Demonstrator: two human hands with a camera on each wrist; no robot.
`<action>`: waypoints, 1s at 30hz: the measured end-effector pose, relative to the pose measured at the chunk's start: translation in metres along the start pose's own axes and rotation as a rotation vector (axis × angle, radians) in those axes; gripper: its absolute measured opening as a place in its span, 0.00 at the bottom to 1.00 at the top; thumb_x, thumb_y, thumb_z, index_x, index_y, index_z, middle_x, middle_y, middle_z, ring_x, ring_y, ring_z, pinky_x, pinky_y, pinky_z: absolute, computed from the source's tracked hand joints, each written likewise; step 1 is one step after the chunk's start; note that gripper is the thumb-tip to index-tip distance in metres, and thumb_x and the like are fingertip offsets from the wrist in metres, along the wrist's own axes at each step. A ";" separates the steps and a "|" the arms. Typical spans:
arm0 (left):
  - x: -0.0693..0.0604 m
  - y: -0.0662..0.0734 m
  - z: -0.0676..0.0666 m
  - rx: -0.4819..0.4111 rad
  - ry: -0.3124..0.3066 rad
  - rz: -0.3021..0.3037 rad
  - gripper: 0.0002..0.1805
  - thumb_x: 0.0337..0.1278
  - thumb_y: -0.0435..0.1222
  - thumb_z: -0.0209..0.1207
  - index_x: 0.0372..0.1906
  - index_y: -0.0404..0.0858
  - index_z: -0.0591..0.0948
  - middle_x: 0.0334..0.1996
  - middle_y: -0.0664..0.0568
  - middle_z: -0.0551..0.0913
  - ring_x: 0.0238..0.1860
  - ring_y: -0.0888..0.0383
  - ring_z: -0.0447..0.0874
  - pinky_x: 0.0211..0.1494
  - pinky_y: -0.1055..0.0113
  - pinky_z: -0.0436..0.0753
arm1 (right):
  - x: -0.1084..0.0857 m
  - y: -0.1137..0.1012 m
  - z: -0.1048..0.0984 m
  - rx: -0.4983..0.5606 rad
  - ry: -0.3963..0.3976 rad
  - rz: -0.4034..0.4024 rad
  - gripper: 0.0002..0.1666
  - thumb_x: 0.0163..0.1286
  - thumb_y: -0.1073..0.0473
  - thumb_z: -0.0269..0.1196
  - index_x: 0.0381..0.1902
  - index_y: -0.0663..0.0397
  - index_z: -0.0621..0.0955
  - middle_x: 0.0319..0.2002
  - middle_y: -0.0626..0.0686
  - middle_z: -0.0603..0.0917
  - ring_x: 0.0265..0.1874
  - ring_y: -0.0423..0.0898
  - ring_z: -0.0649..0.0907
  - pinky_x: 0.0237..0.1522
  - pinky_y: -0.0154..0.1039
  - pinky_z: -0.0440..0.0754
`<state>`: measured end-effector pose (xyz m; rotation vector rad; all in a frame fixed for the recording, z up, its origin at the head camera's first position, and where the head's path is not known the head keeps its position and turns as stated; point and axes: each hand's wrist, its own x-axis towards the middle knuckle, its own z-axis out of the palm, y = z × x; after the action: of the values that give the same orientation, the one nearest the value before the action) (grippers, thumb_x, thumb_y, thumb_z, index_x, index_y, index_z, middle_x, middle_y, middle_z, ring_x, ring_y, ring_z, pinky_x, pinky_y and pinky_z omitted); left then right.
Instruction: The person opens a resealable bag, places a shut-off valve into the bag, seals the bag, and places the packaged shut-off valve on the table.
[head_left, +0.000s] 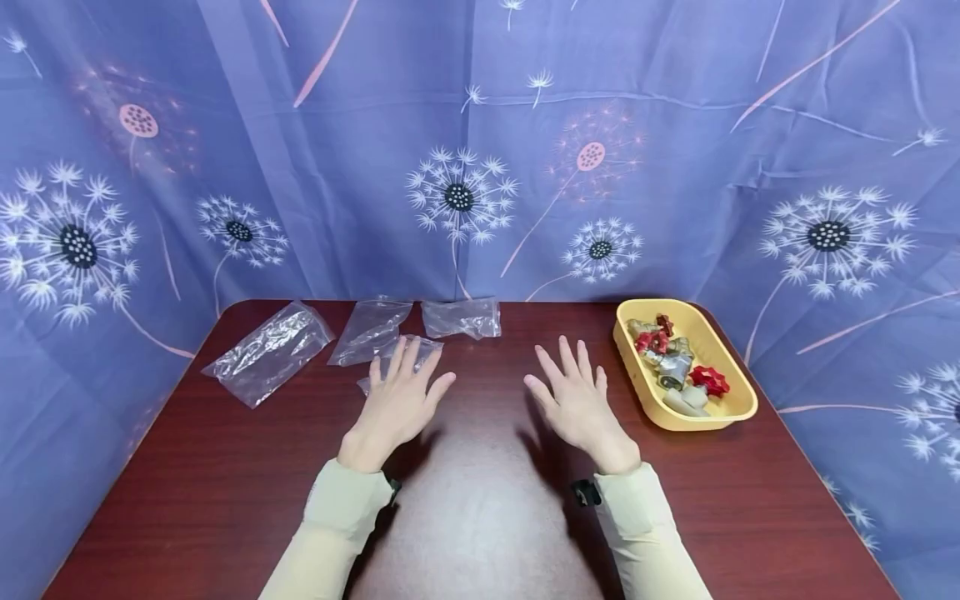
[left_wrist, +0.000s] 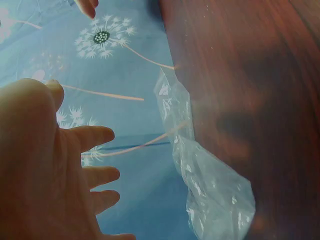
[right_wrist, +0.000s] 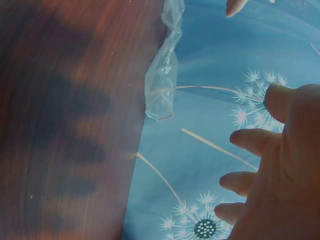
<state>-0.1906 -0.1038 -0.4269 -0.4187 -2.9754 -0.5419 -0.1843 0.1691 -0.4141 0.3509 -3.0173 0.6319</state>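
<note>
My left hand (head_left: 397, 404) hovers over the table with its fingers spread and straight, holding nothing. Just beyond its fingertips lies a clear plastic bag (head_left: 431, 343), partly hidden by the fingers. Further clear bags lie near the back edge: one (head_left: 270, 354) at the far left, one (head_left: 371, 329) beside it and another (head_left: 461, 317) near the middle. Opposite, my right hand (head_left: 577, 408) is also spread and holds nothing, nearest to a yellow plastic basket (head_left: 711, 343). Inside the basket are several metal valve-like fittings with red handwheels (head_left: 708, 381) and pale grey pieces (head_left: 685, 402).
The dark red wooden table (head_left: 480, 517) is bounded at the back and sides by a blue curtain (head_left: 360, 167) with dandelion prints. The basket stands near the table's back right corner. Both hands cast shadows on the tabletop.
</note>
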 end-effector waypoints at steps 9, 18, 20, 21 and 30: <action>0.011 0.014 0.001 -0.032 -0.038 0.009 0.37 0.72 0.62 0.31 0.75 0.46 0.61 0.76 0.41 0.51 0.76 0.44 0.37 0.68 0.33 0.42 | 0.002 -0.010 -0.002 0.040 -0.003 -0.024 0.36 0.77 0.37 0.45 0.75 0.49 0.62 0.76 0.63 0.47 0.74 0.63 0.40 0.65 0.71 0.41; 0.016 0.015 0.004 -0.043 -0.059 0.009 0.36 0.73 0.61 0.32 0.75 0.45 0.62 0.76 0.41 0.51 0.76 0.45 0.36 0.68 0.33 0.42 | 0.004 -0.011 -0.003 0.057 0.002 -0.025 0.35 0.77 0.39 0.46 0.74 0.50 0.63 0.76 0.63 0.48 0.75 0.62 0.41 0.65 0.70 0.42; 0.017 0.015 0.006 -0.048 -0.058 0.009 0.36 0.73 0.61 0.31 0.75 0.44 0.62 0.76 0.41 0.51 0.76 0.44 0.37 0.68 0.32 0.43 | 0.004 -0.009 -0.002 0.058 0.002 -0.025 0.36 0.77 0.38 0.45 0.74 0.50 0.64 0.76 0.63 0.49 0.75 0.62 0.41 0.65 0.70 0.43; 0.017 0.014 0.006 -0.049 -0.058 0.010 0.36 0.73 0.61 0.31 0.74 0.44 0.63 0.76 0.41 0.51 0.76 0.44 0.38 0.68 0.32 0.44 | 0.004 -0.009 -0.002 0.058 0.002 -0.026 0.36 0.77 0.38 0.46 0.74 0.50 0.64 0.76 0.63 0.49 0.74 0.62 0.42 0.65 0.70 0.43; 0.027 0.013 0.009 -0.034 -0.073 0.028 0.36 0.73 0.60 0.31 0.74 0.44 0.63 0.75 0.39 0.53 0.76 0.44 0.39 0.68 0.32 0.46 | 0.005 -0.003 0.001 0.067 0.015 -0.031 0.36 0.77 0.38 0.47 0.73 0.51 0.65 0.75 0.64 0.51 0.74 0.64 0.44 0.65 0.71 0.47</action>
<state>-0.2129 -0.0819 -0.4274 -0.4925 -3.0282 -0.5874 -0.1881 0.1654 -0.4139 0.3926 -2.9754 0.7312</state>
